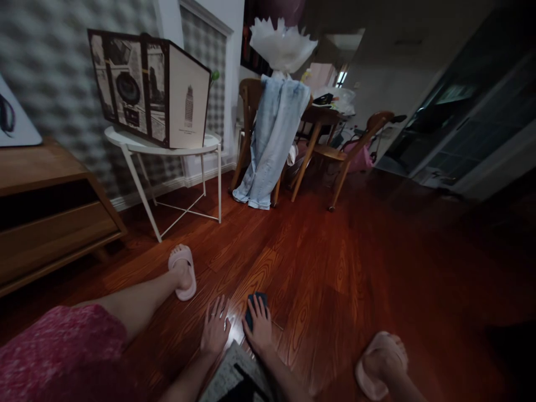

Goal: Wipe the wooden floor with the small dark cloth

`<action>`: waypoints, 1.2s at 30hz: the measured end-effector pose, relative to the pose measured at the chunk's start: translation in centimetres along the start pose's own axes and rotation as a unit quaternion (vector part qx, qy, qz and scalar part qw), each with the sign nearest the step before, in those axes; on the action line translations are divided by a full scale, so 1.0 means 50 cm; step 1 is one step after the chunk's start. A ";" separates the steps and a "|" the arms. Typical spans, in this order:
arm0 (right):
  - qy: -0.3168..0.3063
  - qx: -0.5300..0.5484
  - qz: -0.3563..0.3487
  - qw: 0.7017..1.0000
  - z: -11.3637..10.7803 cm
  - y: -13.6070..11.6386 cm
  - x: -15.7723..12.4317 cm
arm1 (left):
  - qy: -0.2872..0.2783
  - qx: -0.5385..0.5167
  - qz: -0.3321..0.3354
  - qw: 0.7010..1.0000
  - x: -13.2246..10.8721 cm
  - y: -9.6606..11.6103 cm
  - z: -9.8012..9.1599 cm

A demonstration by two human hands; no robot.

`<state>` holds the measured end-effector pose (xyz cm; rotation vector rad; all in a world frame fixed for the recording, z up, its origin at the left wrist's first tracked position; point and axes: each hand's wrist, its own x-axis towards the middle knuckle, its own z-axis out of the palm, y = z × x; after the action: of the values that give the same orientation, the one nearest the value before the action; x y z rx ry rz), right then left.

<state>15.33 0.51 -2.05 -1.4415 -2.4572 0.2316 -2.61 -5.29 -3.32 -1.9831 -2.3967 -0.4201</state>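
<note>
My left hand [215,326] is low over the wooden floor with its fingers spread and nothing in it. Just right of it, my right hand [260,326] lies over a small dark blue cloth [250,316]. Its thumb is on the left of the cloth and its fingers stretch across the top. The cloth's far edge shows past the fingertips, while the palm hides the rest. Close to the right hand, a thin stick-like piece [277,325] rests on the floor. Light reflects off the boards between the two hands.
Feet in pink slippers [188,285] stand wide to either side. A white side table [209,142] carries a printed case [188,95]; a wooden cabinet [58,167] is at the left. Jeans [272,134] hang over a wooden chair [249,92], with another chair [330,152] behind.
</note>
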 end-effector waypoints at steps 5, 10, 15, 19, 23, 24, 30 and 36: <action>-0.004 -0.042 0.063 0.997 -0.042 0.150 0.041 | -0.007 0.012 -0.001 1.000 0.001 0.000 -0.001; 0.041 -0.068 0.216 0.973 -0.078 0.322 0.017 | -0.001 0.004 0.001 1.000 0.001 0.001 -0.007; 0.085 -0.043 0.212 0.973 -0.070 0.356 -0.027 | -0.001 0.009 0.003 1.000 0.002 0.005 -0.016; 0.093 -0.006 0.159 0.983 -0.035 0.278 -0.035 | 0.002 0.021 0.004 1.000 0.001 0.006 -0.021; 0.052 0.026 0.054 0.997 0.018 0.140 -0.043 | 0.002 0.027 0.006 1.000 0.000 0.005 -0.018; 0.039 0.034 0.025 0.998 0.031 0.103 -0.043 | -0.001 0.026 0.005 1.000 0.000 0.005 -0.016; -0.005 0.057 -0.081 0.995 0.040 0.012 0.023 | -0.006 0.028 0.001 1.000 0.002 0.003 -0.006; 0.069 -0.014 0.195 0.978 -0.049 0.251 0.066 | 0.019 0.036 0.002 0.999 -0.001 0.003 0.000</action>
<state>24.98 9.50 -2.70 -1.8771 -2.0600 0.1691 -2.46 -5.31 -3.28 -1.9331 -2.3498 -0.3613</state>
